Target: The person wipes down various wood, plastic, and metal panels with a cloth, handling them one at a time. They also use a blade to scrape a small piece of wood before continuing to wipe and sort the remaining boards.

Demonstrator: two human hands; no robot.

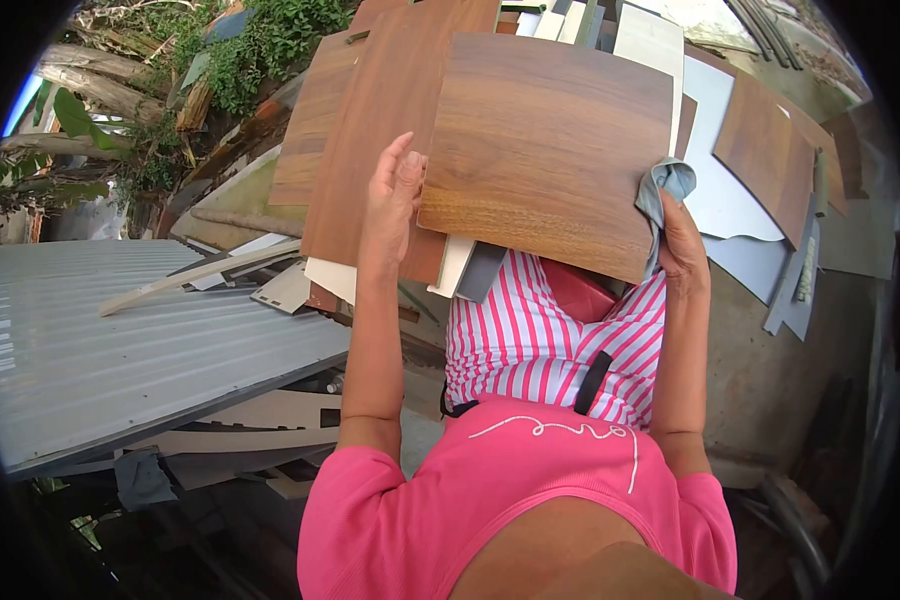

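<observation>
A square wood-grain board [550,150] lies tilted across the front of a pile, its near edge over the lap. My right hand [682,238] is closed on a crumpled grey cloth [670,185], pressed at the board's right edge. My left hand [398,195] stands beside the board's left edge, fingers stretched upward and thumb close to the edge. Under it lies a longer brown board [380,150]. A dark red object [578,292] shows partly beneath the near edge, between the legs; the board hides the rest.
More brown panels [765,150] and white sheets [735,185] lie at the right. A corrugated metal sheet [150,340] spreads across the left, with a wooden strip [200,275] over it. Plants [280,50] and logs [100,70] are at the far left. A grey rag [143,478] hangs below the metal sheet.
</observation>
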